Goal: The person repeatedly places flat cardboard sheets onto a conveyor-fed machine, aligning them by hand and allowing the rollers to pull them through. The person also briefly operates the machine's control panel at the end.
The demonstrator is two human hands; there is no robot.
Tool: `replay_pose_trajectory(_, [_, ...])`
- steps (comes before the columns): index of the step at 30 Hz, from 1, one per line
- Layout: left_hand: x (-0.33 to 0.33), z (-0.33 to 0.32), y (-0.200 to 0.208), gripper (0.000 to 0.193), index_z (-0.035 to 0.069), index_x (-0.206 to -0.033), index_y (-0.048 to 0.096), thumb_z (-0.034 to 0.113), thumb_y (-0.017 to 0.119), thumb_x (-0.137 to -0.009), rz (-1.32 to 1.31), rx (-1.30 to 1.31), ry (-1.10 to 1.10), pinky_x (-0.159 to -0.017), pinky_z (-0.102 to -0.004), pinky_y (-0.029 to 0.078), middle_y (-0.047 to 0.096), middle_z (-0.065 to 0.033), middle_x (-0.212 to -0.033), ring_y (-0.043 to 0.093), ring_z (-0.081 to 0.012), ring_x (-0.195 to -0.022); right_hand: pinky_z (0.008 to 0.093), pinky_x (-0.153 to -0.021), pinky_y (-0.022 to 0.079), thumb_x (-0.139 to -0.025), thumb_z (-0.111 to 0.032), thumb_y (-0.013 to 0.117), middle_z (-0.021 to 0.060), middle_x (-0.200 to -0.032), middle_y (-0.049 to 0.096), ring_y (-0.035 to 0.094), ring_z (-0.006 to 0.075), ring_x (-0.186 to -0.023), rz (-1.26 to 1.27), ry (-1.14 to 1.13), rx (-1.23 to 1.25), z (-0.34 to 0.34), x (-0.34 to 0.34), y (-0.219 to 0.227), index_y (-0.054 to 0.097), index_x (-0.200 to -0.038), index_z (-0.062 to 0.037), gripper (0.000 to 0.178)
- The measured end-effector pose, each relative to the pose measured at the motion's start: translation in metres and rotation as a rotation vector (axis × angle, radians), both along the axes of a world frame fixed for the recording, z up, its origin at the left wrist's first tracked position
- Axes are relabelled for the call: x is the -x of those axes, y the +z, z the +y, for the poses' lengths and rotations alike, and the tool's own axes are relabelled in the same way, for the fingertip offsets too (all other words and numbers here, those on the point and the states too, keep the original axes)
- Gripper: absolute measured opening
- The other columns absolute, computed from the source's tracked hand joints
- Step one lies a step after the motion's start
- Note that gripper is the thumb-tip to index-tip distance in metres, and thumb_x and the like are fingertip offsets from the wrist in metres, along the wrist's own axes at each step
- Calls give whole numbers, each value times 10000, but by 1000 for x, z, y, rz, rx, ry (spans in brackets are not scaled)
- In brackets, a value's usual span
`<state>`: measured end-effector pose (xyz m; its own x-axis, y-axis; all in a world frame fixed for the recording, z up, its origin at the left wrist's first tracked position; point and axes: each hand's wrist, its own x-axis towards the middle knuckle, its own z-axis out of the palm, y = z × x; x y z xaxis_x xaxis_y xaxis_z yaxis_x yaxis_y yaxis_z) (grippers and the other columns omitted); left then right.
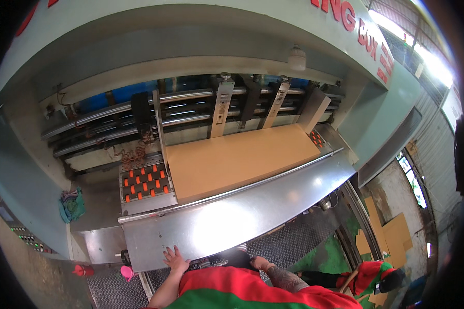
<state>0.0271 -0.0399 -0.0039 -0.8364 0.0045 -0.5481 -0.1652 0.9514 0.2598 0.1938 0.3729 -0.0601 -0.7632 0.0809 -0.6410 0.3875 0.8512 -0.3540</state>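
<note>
My left hand (177, 259) lies with fingers spread on the near edge of a shiny metal table (191, 232). My right hand (262, 263) is at the table's near side, close to my body, its fingers curled; a small dark thing shows by them, too unclear to name. Beyond the table, brown cardboard sheets (242, 162) lie flat in the machine's feed bay, untouched by either hand. A metal side guide (160, 126) stands along their left end, and upright metal guides (222, 108) stand at their far edge.
Orange rollers (145, 183) flank the sheets. A green-blue cloth (71, 204) lies left, above a button panel (31, 239). A pink cup-like thing (127, 273) and a red container (83, 270) are lower left. A co-worker (368, 278) bends at lower right near cardboard pieces (397, 239).
</note>
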Motion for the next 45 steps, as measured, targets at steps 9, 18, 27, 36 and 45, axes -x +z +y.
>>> replay_pose_trajectory(9, [1, 1, 5, 1220, 130, -1692, 70, 479, 849, -820, -21, -6, 6, -1233, -717, 104, -13, -269, -1733, -12, -516, -1587, 513, -972, 536, -1012, -405, 530, 280, -1185, 713, 665, 469, -1128, 2, 34, -13, 4, -1, -12, 715, -1192, -11, 471])
replay_pose_trajectory(18, [1, 0, 2, 1222, 129, -1691, 79, 483, 854, -815, -5, -9, 7, -1231, -716, 101, -10, -268, -1732, 1, -522, -1582, 522, -1012, 527, -1002, -437, 534, 280, -1237, 702, 658, 459, -1180, -57, -44, -9, -5, 1, 19, 718, -1232, -33, 500])
replay_pose_trajectory(27, [1, 1, 6, 1212, 131, -1690, 89, 475, 854, -816, -16, -1, 5, -1231, -712, 113, -7, -268, -1730, 4, -521, -1581, 509, -1028, 524, -989, -443, 536, 244, -1261, 706, 656, 453, -1186, -73, -46, -30, -8, 5, 23, 718, -1260, -57, 506])
replay_pose_trajectory(36, [0, 1, 4, 1209, 130, -1690, 92, 489, 849, -818, -11, -6, -3, -1229, -717, 114, 8, -279, -1725, 10, -527, -1579, 521, -1015, 521, -1004, -399, 506, 262, -1247, 700, 653, 463, -1171, -70, -59, -74, -3, -4, -10, 708, -1253, -36, 485])
replay_pose_trajectory(45, [1, -1, -3, 1215, 131, -1690, 88, 485, 852, -814, -1, -18, -9, -1219, -734, 114, -11, -277, -1725, -8, -532, -1578, 525, -1006, 523, -1008, -400, 483, 260, -1240, 703, 659, 465, -1156, -72, -39, -57, 0, -5, -19, 720, -1217, -32, 485])
